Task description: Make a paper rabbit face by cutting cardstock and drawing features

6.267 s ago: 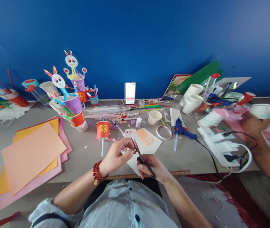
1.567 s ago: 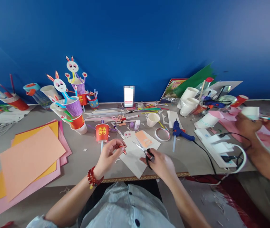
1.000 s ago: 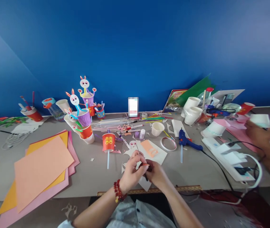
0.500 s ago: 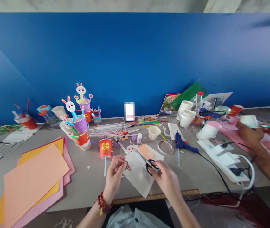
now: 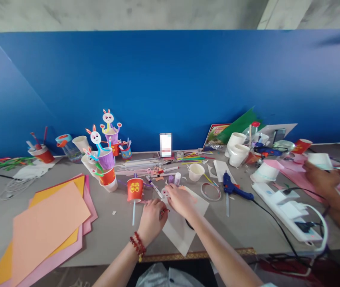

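My left hand [image 5: 153,217] is closed in a pinch on a small red-edged paper cutout [image 5: 165,211], low over a white paper sheet [image 5: 178,238]. My right hand [image 5: 180,199] reaches forward across the sheet with its fingers stretched out. Its fingertips are on a small white rabbit-face cutout [image 5: 164,193] and it holds nothing. The black-handled scissors [image 5: 189,225] lie on the white sheet, mostly hidden under my right forearm. A red paper cup on a straw [image 5: 135,189] stands just left of both hands.
Stacked orange and pink paper [image 5: 47,217] lies at left, with rabbit cup figures [image 5: 104,157] behind. A tape ring [image 5: 210,191], blue glue gun [image 5: 233,188] and power strip [image 5: 288,208] sit to the right. Another person's hands [image 5: 322,180] hold a white cup [image 5: 320,160] at far right.
My right hand has laid the scissors on the white sheet and moved forward to the rabbit-face cutout. My left hand has dropped lower with its cutout. The camera has tilted up.
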